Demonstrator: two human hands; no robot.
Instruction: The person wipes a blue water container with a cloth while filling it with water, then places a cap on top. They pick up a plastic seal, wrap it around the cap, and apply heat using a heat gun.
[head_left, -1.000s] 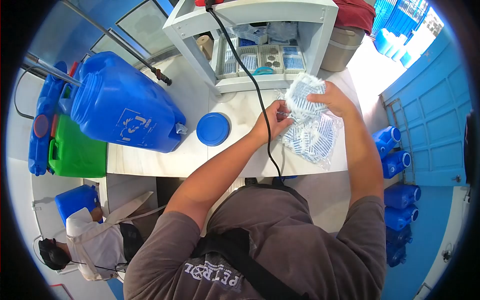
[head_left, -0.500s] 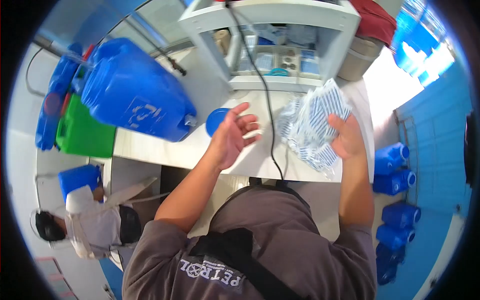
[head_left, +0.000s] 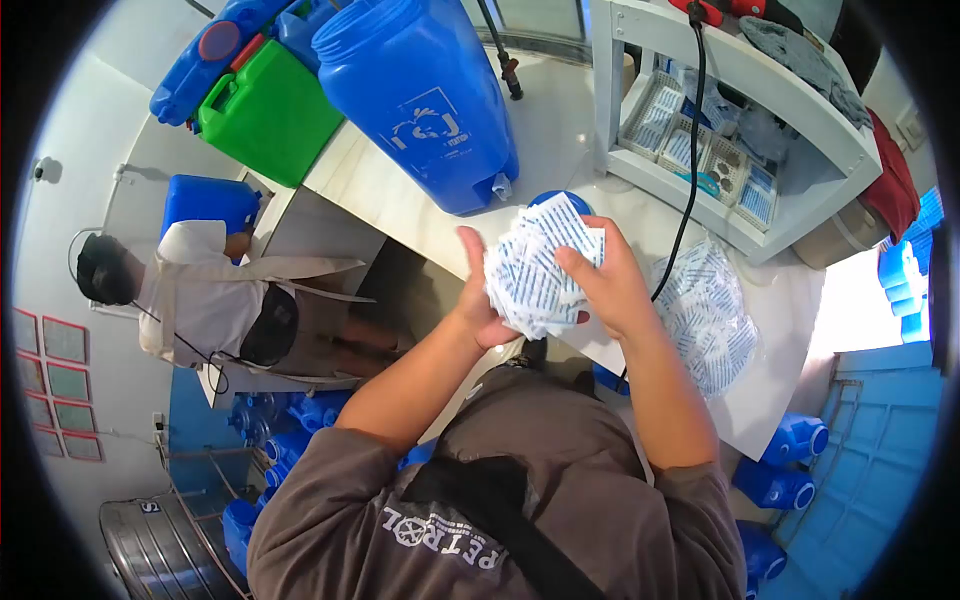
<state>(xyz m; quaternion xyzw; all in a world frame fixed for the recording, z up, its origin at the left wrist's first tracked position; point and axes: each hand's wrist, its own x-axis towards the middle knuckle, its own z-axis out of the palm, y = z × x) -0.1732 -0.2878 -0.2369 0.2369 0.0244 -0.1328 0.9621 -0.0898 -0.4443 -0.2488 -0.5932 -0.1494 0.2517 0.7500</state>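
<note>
1. Both hands closed around a stack of white-and-blue printed sachets (head_left: pixel 535 265), held up above the near edge of the white counter (head_left: pixel 400 200).
2. Left hand (head_left: pixel 478 300) cupped behind and under the stack, fingers (head_left: pixel 470 250) pressed along its left side.
3. Right hand (head_left: pixel 610 285) clamped on the stack's right side, thumb across the front, fingers wrapped behind.
4. Just right of the hands, a clear bag of the same sachets (head_left: pixel 710 320) lying flat on the counter.
5. Behind the stack, partly hidden, a round blue lid (head_left: pixel 560 200) resting on the counter.
6. Further back, a large blue drum (head_left: pixel 420 95) lying on its side, logo facing up, small tap toward the lid.
7. Left of the drum, a green jerrycan (head_left: pixel 265 115) and a blue jerrycan (head_left: pixel 215 50), side by side.
8. At right, a white shelf unit (head_left: pixel 740 90) standing on the counter, trays of small packets inside, a black cable (head_left: pixel 690 160) trailing down from its top toward the hands.
9. Beyond the counter's left end, another person in a white shirt (head_left: pixel 200 300), bent over beside a blue container (head_left: pixel 210 200).
10. Below the counter at right, small blue jugs (head_left: pixel 790 460) lined up on the floor.
</note>
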